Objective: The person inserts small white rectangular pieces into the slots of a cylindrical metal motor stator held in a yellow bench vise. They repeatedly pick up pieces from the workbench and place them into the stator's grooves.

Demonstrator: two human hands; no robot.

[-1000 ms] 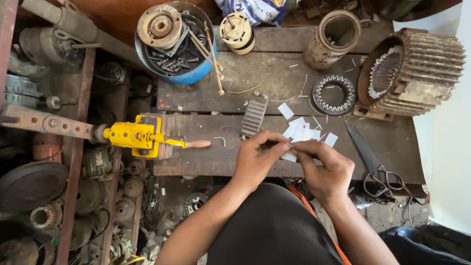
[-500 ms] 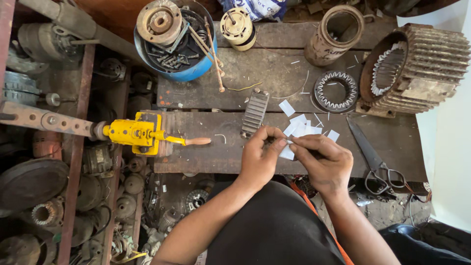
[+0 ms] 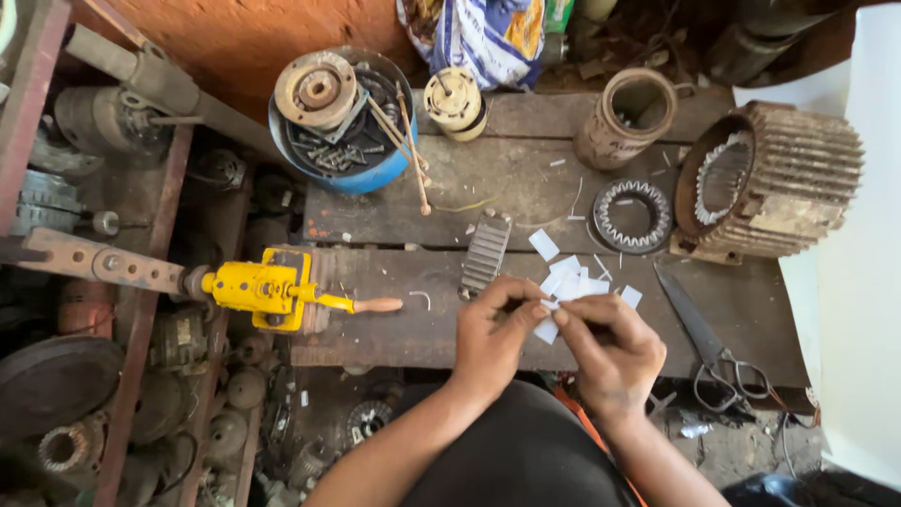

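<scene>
Both hands have drawn a little closer to the person's body since the earlier views, and the paper slip between them has turned more upright. Seen from above, the left hand [image 3: 493, 330] and the right hand [image 3: 610, 349] meet fingertip to fingertip over the near edge of a worn wooden workbench [image 3: 394, 329]. Each hand is narrowly pinched on one small white rectangular paper slip [image 3: 547, 325], the left at its upper edge and the right at its side, which looks like a grip for folding or shaping it.

Just beyond the fingertips lies a loose heap of similar white cut paper pieces [image 3: 572, 282], kept within easy reach. Beside the left hand, further from the body, rests a grey ribbed metal rotor core [image 3: 486, 253]. Beyond the right hand sits a round toothed steel stator ring [image 3: 634, 214], and further right a large rusty finned motor housing [image 3: 774, 183] lies on its side. Dark metal scissors [image 3: 709, 343] lie just right of the right hand, blades pointing away, likely set down close for cutting more slips. Well to the left of the left hand, a yellow hand-crank tool with a wooden handle [image 3: 272, 289] is clamped at the bench edge.
</scene>
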